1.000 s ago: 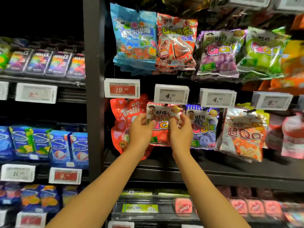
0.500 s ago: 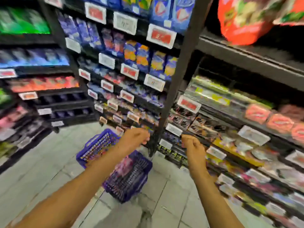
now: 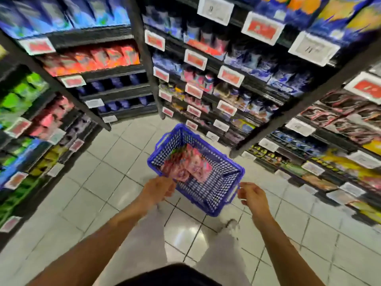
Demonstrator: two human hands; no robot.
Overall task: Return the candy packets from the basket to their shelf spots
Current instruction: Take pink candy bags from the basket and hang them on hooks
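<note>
1. One basket [image 3: 218, 195] stands on the floor [image 3: 107, 182] at 12 o'clock from me.
2. It holds pink candy packets [image 3: 186, 166]; too blurred for counting.
3. My two hands are empty, fingers loose: left hand [image 3: 157, 189] at the near rim, right hand [image 3: 252, 196] beside the handle.

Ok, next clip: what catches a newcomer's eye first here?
The blue basket on the pale tiled floor, centre frame, holding pink-red candy packets. The left hand reaches to its near rim, and the right hand is by its right handle. Blurred, brightly stocked shelves rise behind.
</note>
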